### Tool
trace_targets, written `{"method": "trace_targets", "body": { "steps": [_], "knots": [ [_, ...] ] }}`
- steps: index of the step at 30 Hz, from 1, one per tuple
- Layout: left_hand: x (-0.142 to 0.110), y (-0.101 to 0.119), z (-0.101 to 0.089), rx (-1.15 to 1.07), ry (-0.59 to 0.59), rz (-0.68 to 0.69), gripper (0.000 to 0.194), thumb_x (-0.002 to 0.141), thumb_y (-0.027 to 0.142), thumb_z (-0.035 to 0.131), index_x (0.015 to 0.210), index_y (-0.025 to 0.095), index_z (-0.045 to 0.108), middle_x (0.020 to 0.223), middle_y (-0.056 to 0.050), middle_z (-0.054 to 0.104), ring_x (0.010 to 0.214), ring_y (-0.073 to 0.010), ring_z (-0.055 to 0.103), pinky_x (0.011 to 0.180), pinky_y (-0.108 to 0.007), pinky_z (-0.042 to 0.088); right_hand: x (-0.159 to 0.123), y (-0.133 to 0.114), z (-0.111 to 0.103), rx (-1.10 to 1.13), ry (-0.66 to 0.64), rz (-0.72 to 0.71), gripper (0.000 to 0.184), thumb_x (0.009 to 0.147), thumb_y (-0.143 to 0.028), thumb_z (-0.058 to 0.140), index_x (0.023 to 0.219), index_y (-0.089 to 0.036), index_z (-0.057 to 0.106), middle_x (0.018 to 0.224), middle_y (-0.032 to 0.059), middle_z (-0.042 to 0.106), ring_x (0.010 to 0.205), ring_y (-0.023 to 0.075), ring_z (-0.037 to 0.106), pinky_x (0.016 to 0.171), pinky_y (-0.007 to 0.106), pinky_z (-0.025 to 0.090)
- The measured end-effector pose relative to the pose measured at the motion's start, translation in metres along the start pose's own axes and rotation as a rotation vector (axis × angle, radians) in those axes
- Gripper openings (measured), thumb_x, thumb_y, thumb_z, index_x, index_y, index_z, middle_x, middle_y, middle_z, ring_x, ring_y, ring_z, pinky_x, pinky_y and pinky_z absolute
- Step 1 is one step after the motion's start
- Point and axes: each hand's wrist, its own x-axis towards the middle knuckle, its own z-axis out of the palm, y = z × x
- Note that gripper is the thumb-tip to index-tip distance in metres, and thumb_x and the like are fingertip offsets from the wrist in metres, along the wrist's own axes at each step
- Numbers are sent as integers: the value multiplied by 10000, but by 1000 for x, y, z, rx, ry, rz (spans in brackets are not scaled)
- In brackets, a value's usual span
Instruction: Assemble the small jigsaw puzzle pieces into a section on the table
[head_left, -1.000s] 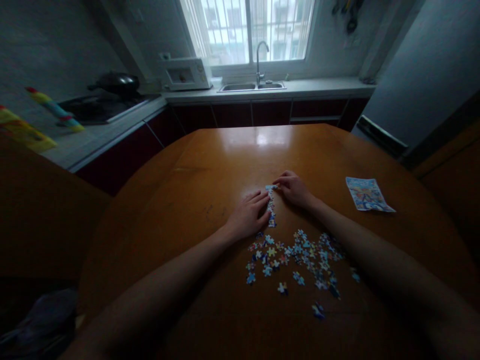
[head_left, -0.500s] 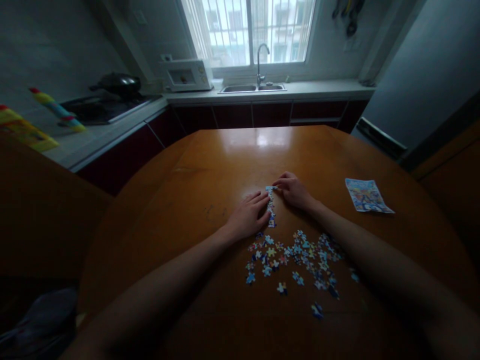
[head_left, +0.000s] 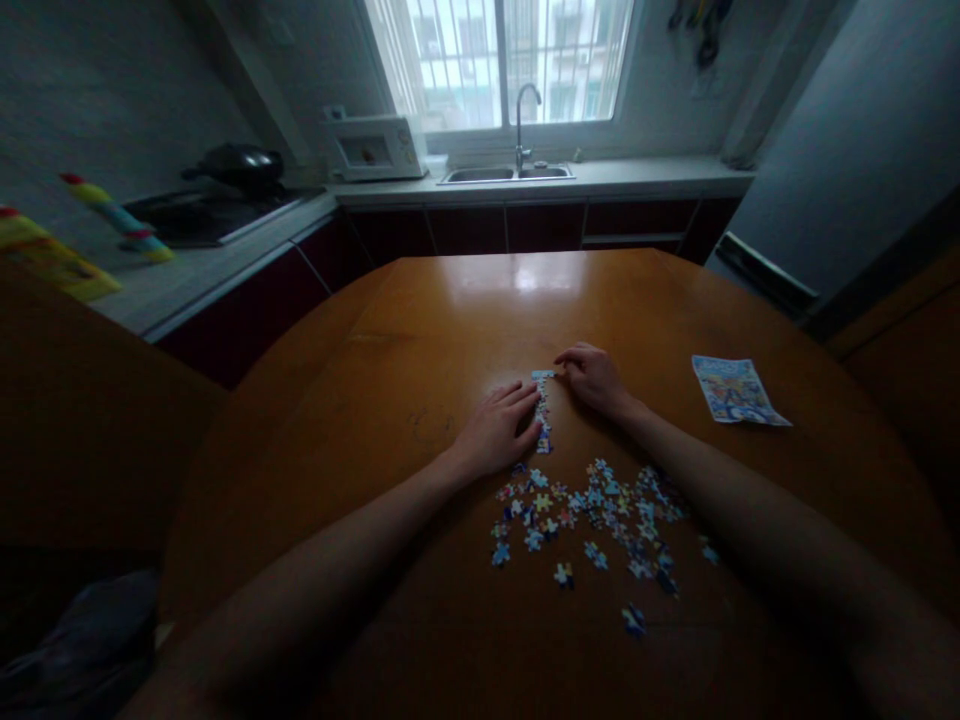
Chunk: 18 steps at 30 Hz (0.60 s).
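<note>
Puzzle strip (head_left: 544,412) lies on the tabletop (head_left: 442,335), touching the left hand's (head_left: 496,430) fingers, which are flat, slightly spread and gripping nothing. Right hand's (head_left: 592,378) fingers: curled beside the strip's far end; grip cannot be determined. Loose pieces (head_left: 616,506) lie nearside of both.

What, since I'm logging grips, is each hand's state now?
Left hand: open, touching the joined jigsaw strip.
Right hand: partly curled; whether holding anything, cannot tell.

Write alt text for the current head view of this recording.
A person's left hand lies flat on a wooden table at the left edge of a narrow strip of joined jigsaw pieces; the right hand is close to the strip's far end. Loose jigsaw pieces lie nearer the camera, a picture sheet to the right.
</note>
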Motion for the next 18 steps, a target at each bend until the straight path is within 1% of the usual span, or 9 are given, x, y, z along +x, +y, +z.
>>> {"method": "trace_targets", "body": {
  "steps": [4,7,12,18],
  "knots": [
    [0,1,-1,4,-1,6,539,982,431,487,1470,202,495,1548,-59,469,1466,-265,381,1232,-476,305,-1,-3,0,-36,-102,-15,267,883,-134,528,933,-187,784,949,72,715,867,193,643,798,289,465],
    [0,2,-2,2,-3,9,536,985,427,483,1469,198,496,1545,-56,474,1464,-263,384,1231,-472,310,-2,-7,-1,-84,-151,-30,262,900,-156,537,939,-203,792,941,67,703,848,190,633,770,284,451],
    [0,2,-2,2,6,5,536,982,436,487,1462,199,505,1544,-56,474,1463,-261,388,1226,-468,318,-2,-12,-5,-135,-185,-42,247,927,-202,556,964,-220,800,923,62,680,806,179,614,729,273,430],
    [1,-1,0,-1,18,17,536,977,426,494,1465,204,503,1549,-52,467,1463,-256,388,1228,-468,317,-2,-12,-5,-145,-200,-64,253,927,-191,559,995,-222,801,931,63,680,823,185,620,725,275,429]
  ]
}}
